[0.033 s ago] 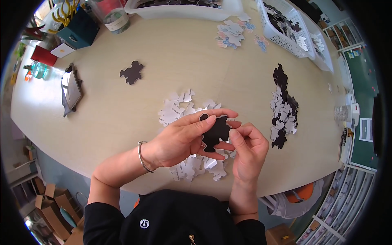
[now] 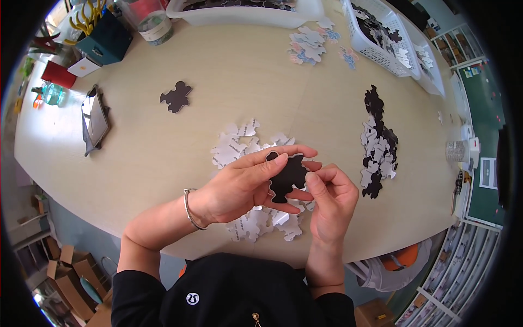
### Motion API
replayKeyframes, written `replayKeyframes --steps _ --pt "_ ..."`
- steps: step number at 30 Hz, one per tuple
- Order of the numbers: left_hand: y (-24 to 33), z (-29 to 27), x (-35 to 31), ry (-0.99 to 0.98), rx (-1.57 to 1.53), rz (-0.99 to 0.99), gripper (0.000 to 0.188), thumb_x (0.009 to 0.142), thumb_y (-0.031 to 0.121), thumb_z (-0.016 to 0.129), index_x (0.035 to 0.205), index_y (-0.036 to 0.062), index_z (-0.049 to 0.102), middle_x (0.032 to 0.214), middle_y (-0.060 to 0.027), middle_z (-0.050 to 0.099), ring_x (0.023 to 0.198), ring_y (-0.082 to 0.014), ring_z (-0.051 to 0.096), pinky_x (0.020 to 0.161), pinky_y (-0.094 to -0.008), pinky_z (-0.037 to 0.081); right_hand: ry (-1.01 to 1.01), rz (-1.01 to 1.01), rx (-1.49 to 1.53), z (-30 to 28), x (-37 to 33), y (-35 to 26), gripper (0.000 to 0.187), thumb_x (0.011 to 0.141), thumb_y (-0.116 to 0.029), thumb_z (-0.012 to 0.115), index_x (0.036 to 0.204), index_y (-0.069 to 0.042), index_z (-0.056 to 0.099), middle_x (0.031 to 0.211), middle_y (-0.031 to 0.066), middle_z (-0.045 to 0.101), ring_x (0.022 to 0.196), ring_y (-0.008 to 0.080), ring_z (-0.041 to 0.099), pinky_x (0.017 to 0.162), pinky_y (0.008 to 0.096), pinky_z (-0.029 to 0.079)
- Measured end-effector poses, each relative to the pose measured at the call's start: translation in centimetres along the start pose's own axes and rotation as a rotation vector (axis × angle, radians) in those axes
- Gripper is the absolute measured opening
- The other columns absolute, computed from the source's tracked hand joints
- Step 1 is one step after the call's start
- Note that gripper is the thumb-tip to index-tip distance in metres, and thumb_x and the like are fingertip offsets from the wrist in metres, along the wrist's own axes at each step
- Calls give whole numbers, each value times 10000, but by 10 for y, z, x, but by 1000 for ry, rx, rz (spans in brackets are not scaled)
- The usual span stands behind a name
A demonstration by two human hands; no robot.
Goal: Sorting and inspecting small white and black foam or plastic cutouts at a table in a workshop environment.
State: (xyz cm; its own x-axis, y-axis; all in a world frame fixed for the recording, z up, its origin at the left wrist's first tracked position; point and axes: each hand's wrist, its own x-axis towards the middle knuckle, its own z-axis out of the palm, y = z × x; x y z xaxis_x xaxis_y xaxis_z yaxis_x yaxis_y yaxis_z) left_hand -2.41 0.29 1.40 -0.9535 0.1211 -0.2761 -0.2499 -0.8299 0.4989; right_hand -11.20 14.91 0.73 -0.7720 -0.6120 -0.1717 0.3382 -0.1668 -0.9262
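A flat black cut-out piece [image 2: 290,175] with rounded lobes and a thin pale edge lies across the fingers of my left hand [image 2: 239,182]. My left thumb presses on its upper left lobe. My right hand [image 2: 333,201] pinches the piece's right edge between thumb and fingers. Beneath both hands spreads a loose heap of white printed backing papers [image 2: 231,150], partly covered by them. A similar black cut-out [image 2: 176,97] lies alone farther left on the table.
On the right runs a long pile of black and white cut-outs [image 2: 378,144]. Pastel cut-outs [image 2: 309,44] lie at the back, near a white basket [image 2: 376,50] and a white tray [image 2: 245,17]. A phone-like slab [image 2: 96,117] and a dark green tool box [image 2: 106,42] stand left.
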Motion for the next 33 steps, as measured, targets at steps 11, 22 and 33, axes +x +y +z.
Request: replayKeyframes --steps 11,22,33 --pt "-1 -2 1 -3 7 3 493 956 352 381 1342 51 317 1320 -131 420 1077 -275 558 846 -426 513 17 -46 -45 2 -1 0 105 836 -1 596 798 75 534 959 199 608 721 180 630 603 324 595" --pt "0 -3 1 -35 -21 8 504 949 360 398 1338 48 324 1336 -181 397 1086 -289 551 833 -425 522 82 -46 -125 8 -5 -3 115 809 9 628 815 73 532 866 134 607 661 163 628 589 296 586" --pt "5 1 -1 -93 -20 33 518 952 375 382 1349 49 319 1382 -160 339 1095 -293 541 840 -447 512 411 -664 -491 10 -9 1 90 816 -24 629 860 6 557 681 10 466 556 77 447 496 208 392"
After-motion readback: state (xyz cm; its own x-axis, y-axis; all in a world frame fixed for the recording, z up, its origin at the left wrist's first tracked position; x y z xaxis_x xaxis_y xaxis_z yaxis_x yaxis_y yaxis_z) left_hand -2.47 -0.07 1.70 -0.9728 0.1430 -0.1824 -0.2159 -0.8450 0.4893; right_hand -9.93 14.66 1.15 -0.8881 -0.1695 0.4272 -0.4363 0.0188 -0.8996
